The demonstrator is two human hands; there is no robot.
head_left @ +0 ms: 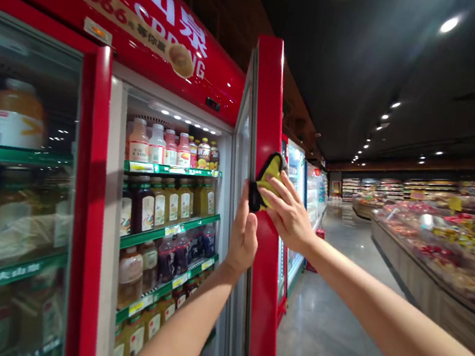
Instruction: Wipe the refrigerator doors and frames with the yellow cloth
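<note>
Yellow microfibre cloth (269, 181) bunched against the outer face of the red door frame (275, 119), about mid-height on the door. Soft, napped fabric, folded into a rough wedge, with a dark band or fold along its left side and top edge; can't tell if that's trim or the cloth's underside.

Right hand (288, 211): fingers loosely spread across the cloth, thumb on its lower edge, pressing it to the frame. Left hand (243, 238): fingers together and pointing up, flat on the door's edge just below the cloth, not touching it as far as visible. Hands nearly touching.

Door is swung open, tall glass pane (244, 144) in a glossy red frame, belonging to a drinks cooler (186, 98). Inside, green shelf strips (164, 234) carry plastic juice bottles (139, 143) up top, with dark and amber bottles (144, 206) below. Lit strip along the cooler's top. Closed glass door (22, 114) to the left, large jars behind it. Red header sign (133, 6) above, white lettering.

Further coolers (294, 174) continue down the aisle beyond the door. Polished grey floor (322, 335) runs alongside. To the right, a long display counter (426, 273) with wood-look panelling holds packaged food, too blurred to identify. Dark ceiling with spotlights (449, 24).
</note>
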